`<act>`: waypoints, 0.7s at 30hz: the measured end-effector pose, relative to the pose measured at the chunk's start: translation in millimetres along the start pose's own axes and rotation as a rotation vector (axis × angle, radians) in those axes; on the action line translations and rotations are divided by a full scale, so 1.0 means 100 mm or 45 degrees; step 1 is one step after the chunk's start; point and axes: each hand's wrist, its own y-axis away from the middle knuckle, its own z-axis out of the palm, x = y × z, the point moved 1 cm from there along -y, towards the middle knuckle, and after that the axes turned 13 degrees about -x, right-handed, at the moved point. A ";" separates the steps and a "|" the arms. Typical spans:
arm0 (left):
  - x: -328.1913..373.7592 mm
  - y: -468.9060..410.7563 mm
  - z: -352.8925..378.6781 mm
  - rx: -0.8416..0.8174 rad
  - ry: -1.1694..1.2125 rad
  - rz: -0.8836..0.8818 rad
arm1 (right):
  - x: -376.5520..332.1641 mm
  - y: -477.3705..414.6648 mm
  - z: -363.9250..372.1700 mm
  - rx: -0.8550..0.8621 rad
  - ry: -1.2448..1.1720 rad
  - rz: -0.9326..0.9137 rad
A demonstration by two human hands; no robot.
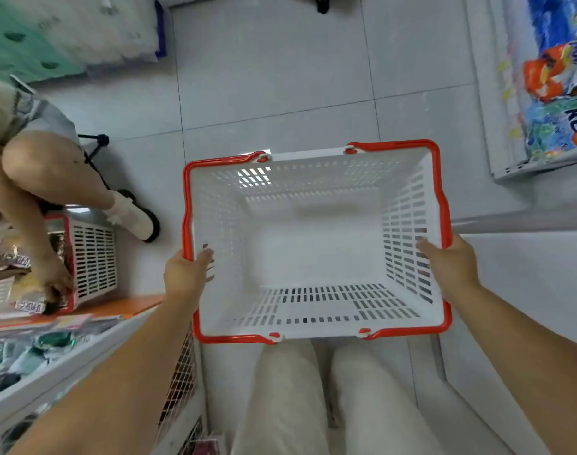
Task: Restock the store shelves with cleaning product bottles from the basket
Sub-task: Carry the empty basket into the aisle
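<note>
A white plastic basket (316, 257) with a red rim and folded red handles is held out in front of me above the tiled floor. Nothing lies inside it; no bottles are in view. My left hand (187, 274) grips its left rim, thumb over the edge and fingers showing through the slotted wall. My right hand (447, 261) grips the right rim the same way, thumb inside. My legs in light trousers show below the basket.
Another person crouches at the left beside a second white and red basket (93, 257) with packets. A low shelf of goods (44, 349) stands at lower left. A shelf with colourful bags (556, 93) is at upper right. Grey tiled floor lies ahead.
</note>
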 end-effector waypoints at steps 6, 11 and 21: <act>1.56 -1.02 0.33 -0.139 -0.001 0.065 | -1.09 -0.83 -0.25 0.141 -0.127 0.018; 3.00 -1.64 0.94 -0.237 -0.150 0.144 | -1.78 -1.53 -0.67 0.256 -0.218 0.110; 5.38 -2.98 2.39 -0.465 -0.457 0.289 | -2.91 -2.87 -1.40 0.475 -0.421 0.238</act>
